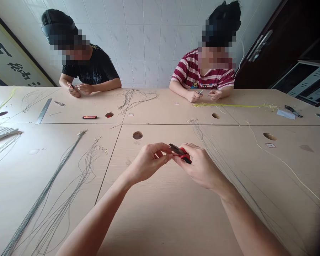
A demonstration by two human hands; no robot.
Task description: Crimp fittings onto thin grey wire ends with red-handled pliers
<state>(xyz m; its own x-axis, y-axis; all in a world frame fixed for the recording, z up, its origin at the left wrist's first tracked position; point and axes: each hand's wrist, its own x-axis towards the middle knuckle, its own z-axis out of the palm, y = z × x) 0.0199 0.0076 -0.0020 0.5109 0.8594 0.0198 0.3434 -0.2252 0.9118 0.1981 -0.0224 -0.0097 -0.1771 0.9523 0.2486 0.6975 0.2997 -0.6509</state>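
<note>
My right hand point(200, 165) is closed round small pliers with red handles point(181, 153), whose dark jaws point left. My left hand point(149, 161) meets them at the jaw tips with its fingers pinched together on something too small to make out. Both hands hover over the middle of the pale wooden table point(162, 213). A bundle of thin grey cords point(42, 193) lies to the left of my left arm. More thin cords point(218, 156) run along the table under my right forearm.
Two people sit across the table, each with both hands on small work. Yellow cords point(234, 105) lie before the right one, tangled cords point(136, 97) in the middle. A metal ruler point(43, 111), a red-black tool point(89, 117), pliers point(292, 110) and round holes point(137, 135) mark the tabletop.
</note>
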